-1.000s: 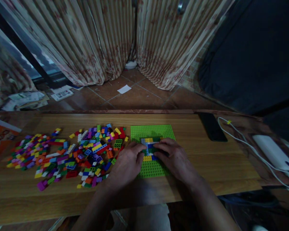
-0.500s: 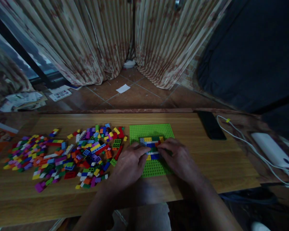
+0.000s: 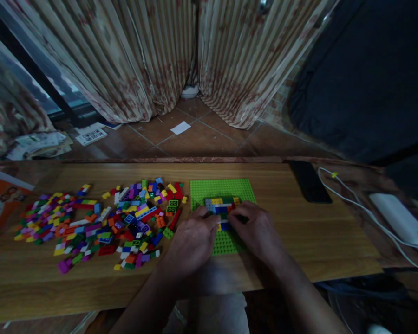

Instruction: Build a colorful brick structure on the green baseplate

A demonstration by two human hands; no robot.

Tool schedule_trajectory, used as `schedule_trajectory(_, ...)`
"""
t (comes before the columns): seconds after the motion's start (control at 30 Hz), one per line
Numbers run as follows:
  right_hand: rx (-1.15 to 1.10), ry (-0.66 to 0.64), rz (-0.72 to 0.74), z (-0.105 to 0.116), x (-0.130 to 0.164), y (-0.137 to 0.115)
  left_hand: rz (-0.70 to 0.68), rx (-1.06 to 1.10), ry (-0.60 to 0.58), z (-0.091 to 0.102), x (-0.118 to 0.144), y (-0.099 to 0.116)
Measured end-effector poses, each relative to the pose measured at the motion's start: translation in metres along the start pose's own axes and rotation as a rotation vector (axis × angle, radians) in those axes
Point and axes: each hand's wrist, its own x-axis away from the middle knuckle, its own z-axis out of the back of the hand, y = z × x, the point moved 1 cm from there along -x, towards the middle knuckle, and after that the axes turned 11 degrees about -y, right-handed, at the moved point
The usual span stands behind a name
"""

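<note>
A green studded baseplate (image 3: 219, 188) lies on the wooden table, and a low block of toy bricks (image 3: 223, 208) in blue, yellow, white, red and green is built on its middle. My left hand (image 3: 195, 234) is at the left side of this build, fingers closed, fingertips against the bricks. From the right, my right hand (image 3: 252, 227) presses curled, closed fingers onto the build's right part. Both hands cover portions of the bricks, and whatever small piece either may pinch is hidden.
Loose bricks (image 3: 139, 222) in many colours spread over the table's left half. A black phone (image 3: 310, 182) lies at the right, beside a white cable and a white power bank (image 3: 399, 218). An orange-and-white package (image 3: 3, 199) sits at the left edge. Curtains hang behind.
The whole view has shifted slightly, so the table items appear a little farther right. Both hands stay at the build; my left fingers cover a little more of its lower left part.
</note>
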Motion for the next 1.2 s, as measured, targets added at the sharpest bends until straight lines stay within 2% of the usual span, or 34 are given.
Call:
schedule_trajectory(0.27,0.047,0.069,-0.153,-0.007,-0.004,-0.007,0.049,-0.05,-0.047,0.003,-0.002,0.007)
schedule_trajectory(0.47,0.121,0.036,-0.195,-0.009,-0.009,-0.008,0.093,-0.087,-0.055,0.004,-0.003,0.012)
schedule_trajectory(0.57,0.149,0.017,-0.19,-0.01,-0.009,-0.006,0.137,-0.079,-0.07,0.004,-0.002,0.015)
schedule_trajectory(0.7,0.169,0.041,-0.102,-0.012,-0.007,0.0,0.158,-0.05,-0.068,0.004,-0.001,0.019)
schedule_trajectory(0.8,0.114,0.045,-0.08,-0.013,-0.006,0.006,0.162,-0.052,-0.035,0.001,0.0,0.019)
schedule_trajectory(0.93,-0.086,0.06,-0.121,-0.005,-0.007,0.008,0.128,0.015,0.065,-0.005,-0.001,0.015)
schedule_trajectory(1.07,-0.286,0.251,-0.256,0.01,-0.008,0.009,0.122,0.104,0.228,-0.005,-0.002,0.008)
schedule_trajectory(1.13,-0.348,0.343,-0.3,0.017,-0.009,0.011,0.105,0.122,0.258,-0.003,-0.003,0.005)
schedule_trajectory(1.2,-0.381,0.377,-0.314,0.02,-0.009,0.014,0.089,0.118,0.27,-0.003,-0.003,0.004)
